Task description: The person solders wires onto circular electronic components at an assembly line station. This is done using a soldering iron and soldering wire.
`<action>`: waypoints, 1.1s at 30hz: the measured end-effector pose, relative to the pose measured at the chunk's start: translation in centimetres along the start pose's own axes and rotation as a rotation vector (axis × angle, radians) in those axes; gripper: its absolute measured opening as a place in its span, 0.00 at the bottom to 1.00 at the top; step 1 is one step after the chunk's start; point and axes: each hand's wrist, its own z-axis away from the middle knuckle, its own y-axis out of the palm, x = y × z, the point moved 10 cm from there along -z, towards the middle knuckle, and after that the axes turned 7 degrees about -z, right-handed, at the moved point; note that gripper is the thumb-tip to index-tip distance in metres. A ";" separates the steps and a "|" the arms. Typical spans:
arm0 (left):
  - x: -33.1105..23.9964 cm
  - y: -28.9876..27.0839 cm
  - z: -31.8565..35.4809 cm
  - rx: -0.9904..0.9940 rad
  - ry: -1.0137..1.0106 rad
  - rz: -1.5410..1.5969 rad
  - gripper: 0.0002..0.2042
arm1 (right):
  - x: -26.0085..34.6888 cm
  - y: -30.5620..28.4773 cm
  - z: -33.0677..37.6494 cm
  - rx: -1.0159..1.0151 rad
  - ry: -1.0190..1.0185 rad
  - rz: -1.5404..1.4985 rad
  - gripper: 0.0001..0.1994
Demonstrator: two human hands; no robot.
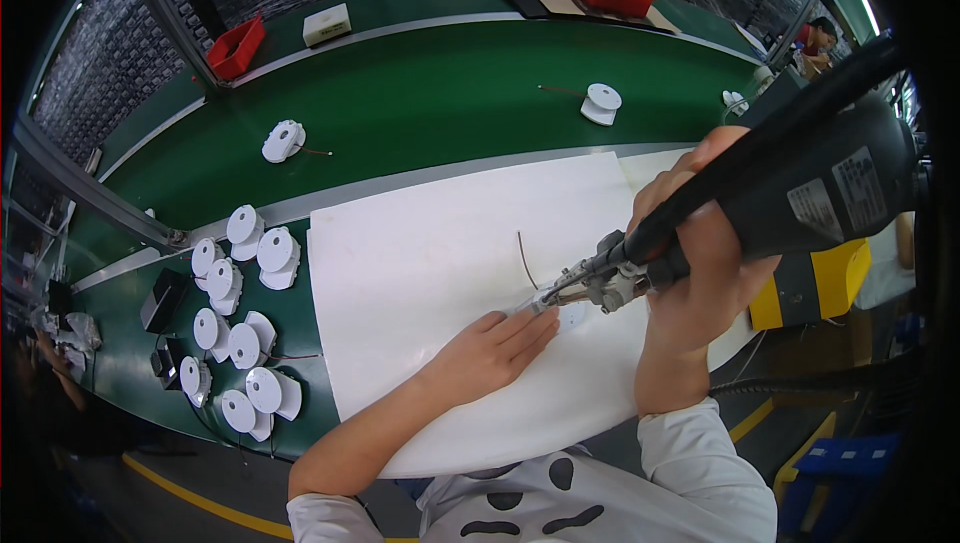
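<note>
The right hand (pixel 700 273) has its grip clamped around a black powered hand tool (pixel 800 183), whose metal nozzle (pixel 580 283) points down and to the left, onto a small white part (pixel 570 315) lying on the white sheet (pixel 440 263) that covers the table (pixel 420 93). The left hand (pixel 495 348) lies flat just below the nozzle tip, fingers together and extended, pressing the sheet beside the part; its grip closes on nothing. A thin dark wire (pixel 524 258) curves up from the spot where the nozzle meets the part. Judging by this, the joining work on this piece is under way, not finished. Well off to the left of both hands, a cluster of white round housings (pixel 245 323) sits on the green surface; whether those are finished or waiting cannot be told. Two more housings (pixel 284 141) (pixel 601 103) lie farther out on the green belt.
</note>
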 end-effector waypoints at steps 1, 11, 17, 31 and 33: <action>0.0 0.1 0.1 0.000 -0.001 0.001 0.21 | -0.3 0.0 0.0 0.000 0.020 0.006 0.16; 0.1 0.2 0.6 0.021 -0.018 0.029 0.18 | -1.5 -0.7 1.8 -0.063 0.016 0.081 0.17; 9.8 3.9 -0.8 0.192 -0.414 0.168 0.27 | 3.5 -5.5 -1.4 -0.185 -0.260 -0.002 0.17; 37.7 -3.8 9.0 0.208 -0.861 -0.688 0.06 | 3.7 -5.2 -1.2 -0.303 -0.107 0.070 0.16; 36.0 -5.4 8.1 0.010 -0.904 -0.551 0.06 | 4.0 -5.5 -1.3 -0.334 -0.118 0.079 0.15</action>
